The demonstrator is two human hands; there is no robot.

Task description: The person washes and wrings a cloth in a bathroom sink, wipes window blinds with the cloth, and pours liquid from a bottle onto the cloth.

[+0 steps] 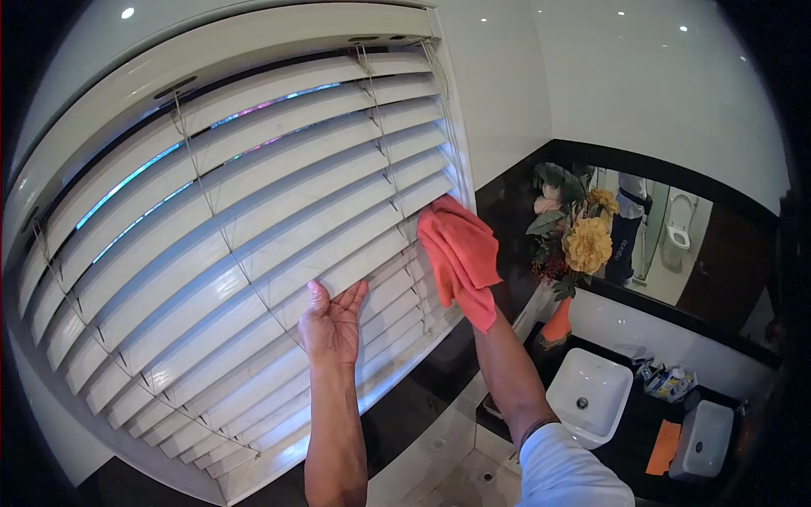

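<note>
White slatted blinds (253, 194) cover the window on the left and middle of the head view. My left hand (332, 325) is raised palm up at the lower edge of a slat, its thumb and fingers apart around that edge. On the right end of the slats lies a red-orange cloth (460, 253), draped over my right hand. The cloth hides the fingers of that hand, and the forearm comes out below it. Thin cords (207, 190) run down across the slats.
Right of the blinds stand artificial flowers (586, 245) in an orange vase (557, 323), before a black-framed mirror (650, 232). Below are a white sink (589, 397), small packets (672, 382), an orange cloth (663, 448) and a white container (703, 441) on a black counter.
</note>
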